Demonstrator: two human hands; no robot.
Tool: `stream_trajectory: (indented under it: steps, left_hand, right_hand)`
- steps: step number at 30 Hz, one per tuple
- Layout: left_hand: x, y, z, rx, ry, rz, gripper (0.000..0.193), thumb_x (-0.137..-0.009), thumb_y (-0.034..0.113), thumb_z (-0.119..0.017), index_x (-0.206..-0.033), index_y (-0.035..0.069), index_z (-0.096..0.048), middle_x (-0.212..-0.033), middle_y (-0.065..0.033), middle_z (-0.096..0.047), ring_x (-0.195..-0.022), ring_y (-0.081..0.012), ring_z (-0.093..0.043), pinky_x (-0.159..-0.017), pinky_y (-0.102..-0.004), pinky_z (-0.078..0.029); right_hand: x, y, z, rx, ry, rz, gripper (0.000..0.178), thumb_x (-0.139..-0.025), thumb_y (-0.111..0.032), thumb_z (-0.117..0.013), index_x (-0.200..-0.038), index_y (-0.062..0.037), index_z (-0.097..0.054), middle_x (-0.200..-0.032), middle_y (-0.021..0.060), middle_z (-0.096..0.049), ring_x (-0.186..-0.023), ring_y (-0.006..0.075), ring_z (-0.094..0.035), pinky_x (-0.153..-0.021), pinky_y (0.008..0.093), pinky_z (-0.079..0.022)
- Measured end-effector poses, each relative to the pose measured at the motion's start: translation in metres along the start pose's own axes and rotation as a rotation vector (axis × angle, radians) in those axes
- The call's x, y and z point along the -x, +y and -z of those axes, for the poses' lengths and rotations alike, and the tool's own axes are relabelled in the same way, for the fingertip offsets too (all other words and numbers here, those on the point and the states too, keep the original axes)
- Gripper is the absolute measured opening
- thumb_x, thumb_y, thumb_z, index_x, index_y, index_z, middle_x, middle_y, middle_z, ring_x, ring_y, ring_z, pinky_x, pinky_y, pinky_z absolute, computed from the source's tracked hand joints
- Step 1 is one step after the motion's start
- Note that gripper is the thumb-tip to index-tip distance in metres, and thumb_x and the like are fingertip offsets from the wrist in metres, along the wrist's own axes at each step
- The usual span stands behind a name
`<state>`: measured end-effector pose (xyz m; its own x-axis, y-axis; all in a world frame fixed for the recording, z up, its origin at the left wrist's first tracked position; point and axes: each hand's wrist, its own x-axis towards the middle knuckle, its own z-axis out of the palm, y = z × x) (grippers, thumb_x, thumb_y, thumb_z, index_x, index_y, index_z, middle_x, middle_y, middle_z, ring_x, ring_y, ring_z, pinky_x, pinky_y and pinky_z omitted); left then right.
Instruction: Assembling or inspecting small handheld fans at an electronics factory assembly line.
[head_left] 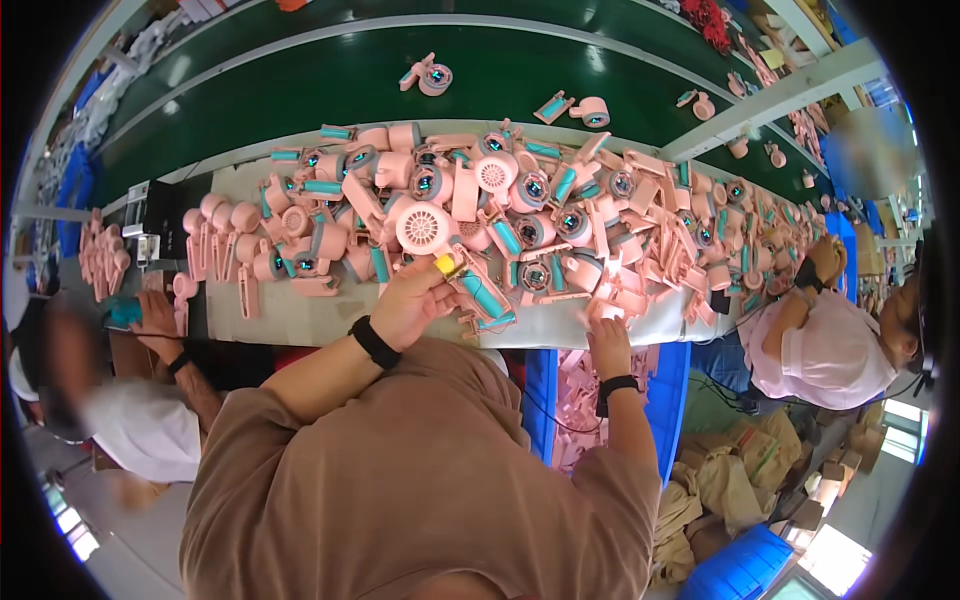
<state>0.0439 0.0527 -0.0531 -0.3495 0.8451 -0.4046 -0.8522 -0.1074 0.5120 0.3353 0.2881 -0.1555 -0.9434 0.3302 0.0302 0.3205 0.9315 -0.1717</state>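
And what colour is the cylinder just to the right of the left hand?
Teal; the cylinder shows best in the head view.

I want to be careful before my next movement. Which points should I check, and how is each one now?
1. Left hand on the small yellow piece: ok.
2. Right hand firmly gripping something: cannot tell; contact is unclear.
3. Black wristband on each wrist: ok.
4. Pale flat worktop uncluttered ahead: not ok; pink plastic parts crowd it.
5. Blue-walled bin below the worktop's edge: ok.
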Motion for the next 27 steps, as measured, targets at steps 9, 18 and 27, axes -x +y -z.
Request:
stream_trajectory:
  steps: [9,18,27]
  left_hand:
    - [0.006,0.005,0.012,-0.167,0.031,-0.174,0.024,-0.088,0.014,-0.051,-0.109,0.003,-0.053,-0.105,-0.0049,-0.058,-0.096,-0.015,-0.055,-0.084,-0.0325,-0.044]
    - [0.018,0.018,-0.003,-0.143,0.093,-0.333,0.025,-0.091,0.015,-0.048,-0.111,0.001,-0.054,-0.106,-0.0065,-0.059,-0.094,-0.0158,-0.057,-0.084,-0.0325,-0.046]
    - [0.03,0.035,0.001,-0.039,0.091,-0.339,0.026,-0.09,0.016,-0.049,-0.113,0.003,-0.052,-0.108,-0.0065,-0.058,-0.097,-0.017,-0.056,-0.086,-0.0336,-0.045]
  right_hand:
    - [-0.052,-0.103,0.049,-1.732,0.08,-0.594,0.048,-0.081,-0.003,-0.048,-0.128,0.0,-0.036,-0.102,0.0102,-0.053,-0.078,0.0199,-0.055,-0.069,0.0318,-0.048]
    - [-0.135,-0.218,0.131,-0.661,0.141,-0.112,0.062,-0.067,-0.011,-0.072,-0.124,-0.0056,-0.047,-0.112,0.0171,-0.054,-0.1,0.0307,-0.053,-0.085,0.0371,-0.044]
    - [-0.149,-0.229,0.129,-0.391,0.322,0.108,0.065,-0.065,-0.014,-0.071,-0.124,-0.0083,-0.046,-0.115,0.0143,-0.053,-0.106,0.0304,-0.051,-0.086,0.0386,-0.044]
